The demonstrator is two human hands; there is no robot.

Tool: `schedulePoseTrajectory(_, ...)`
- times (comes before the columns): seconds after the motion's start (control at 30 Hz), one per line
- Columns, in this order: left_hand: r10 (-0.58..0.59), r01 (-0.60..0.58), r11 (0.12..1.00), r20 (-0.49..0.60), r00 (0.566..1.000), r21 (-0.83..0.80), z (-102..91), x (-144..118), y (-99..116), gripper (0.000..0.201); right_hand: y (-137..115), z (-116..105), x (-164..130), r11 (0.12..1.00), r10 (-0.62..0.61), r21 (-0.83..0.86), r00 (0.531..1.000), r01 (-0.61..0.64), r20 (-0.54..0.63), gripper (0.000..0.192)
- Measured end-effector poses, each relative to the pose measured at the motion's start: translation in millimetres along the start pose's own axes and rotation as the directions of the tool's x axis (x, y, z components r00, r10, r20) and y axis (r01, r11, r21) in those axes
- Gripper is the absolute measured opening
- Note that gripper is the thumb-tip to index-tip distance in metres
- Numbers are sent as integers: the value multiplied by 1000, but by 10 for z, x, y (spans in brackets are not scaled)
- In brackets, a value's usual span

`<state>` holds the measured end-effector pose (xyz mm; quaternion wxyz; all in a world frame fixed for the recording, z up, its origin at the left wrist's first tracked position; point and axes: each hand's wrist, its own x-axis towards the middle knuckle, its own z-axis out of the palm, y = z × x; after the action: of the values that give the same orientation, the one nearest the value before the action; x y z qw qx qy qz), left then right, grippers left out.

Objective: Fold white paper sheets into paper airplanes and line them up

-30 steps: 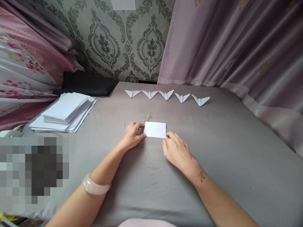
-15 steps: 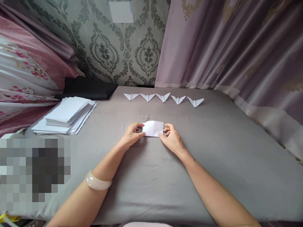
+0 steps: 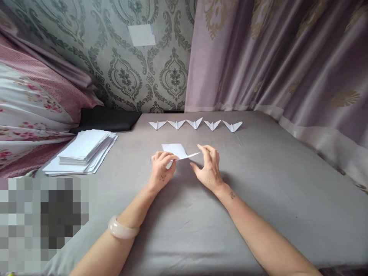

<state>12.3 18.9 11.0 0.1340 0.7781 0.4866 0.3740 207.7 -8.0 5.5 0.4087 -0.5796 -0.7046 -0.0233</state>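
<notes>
My left hand (image 3: 163, 167) pinches a creased sheet of white paper (image 3: 176, 150) between thumb and fingers. The paper is lifted and tilted, one part standing up at the back and a flap pointing to the right. Just right of that flap, my right hand (image 3: 209, 168) is open, thumb and fingers apart, with nothing between them. Beyond both hands, several folded paper planes (image 3: 194, 123) lie in a row on the grey cloth.
A stack of white paper (image 3: 83, 147) lies at the left, with a folded black cloth (image 3: 107, 119) behind it. Grey cloth (image 3: 258, 214) covers the surface. Purple curtains (image 3: 230, 69) hang along the right, and a floral fabric (image 3: 25, 111) hangs at the left.
The paper has gone from lying flat between both hands to being raised and tilted in my left hand. My right hand has let go of its edge and opened.
</notes>
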Motion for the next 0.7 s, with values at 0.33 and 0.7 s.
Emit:
schedulePoseTrajectory(0.33, 312, -348, 892, 164, 936, 290, 45, -58, 36, 32, 42, -16, -21, 926, -296, -191, 940, 327, 171, 33)
schedulePoseTrajectory(0.7, 74, -182, 944, 360, 930, 276, 102, -47, -106, 54, 139, -24, -12, 936, -233, -144, 872, 321, 430, 41)
